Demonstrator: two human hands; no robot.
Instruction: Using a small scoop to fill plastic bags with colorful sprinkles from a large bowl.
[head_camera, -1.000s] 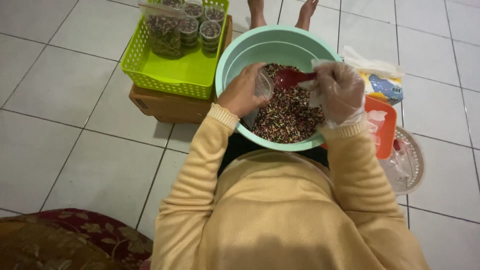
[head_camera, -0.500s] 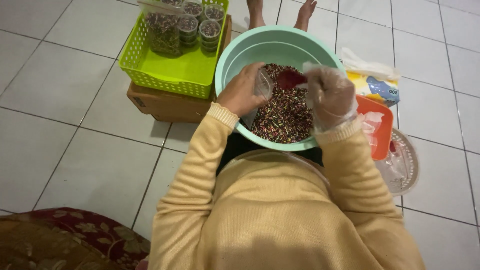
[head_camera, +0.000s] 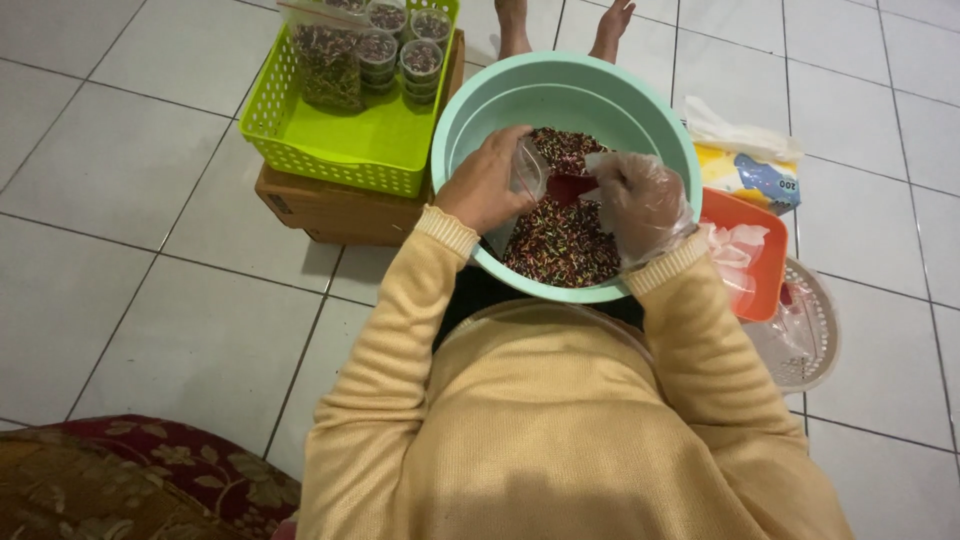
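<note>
My gloved right hand (head_camera: 640, 200) has tipped the red plastic scoop (head_camera: 570, 187) toward the small clear bag (head_camera: 527, 175) my left hand (head_camera: 487, 182) holds open over the teal plastic basin (head_camera: 470, 130).

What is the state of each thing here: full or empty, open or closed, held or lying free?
Small clear bag: open, held by left hand.
Red scoop: held by gloved right hand, at the bag's mouth.
Teal basin: partly filled with dark mixed sprinkles.
Green basket: holds filled cups at its far end.
Orange tray: holds clear plastic.
</note>
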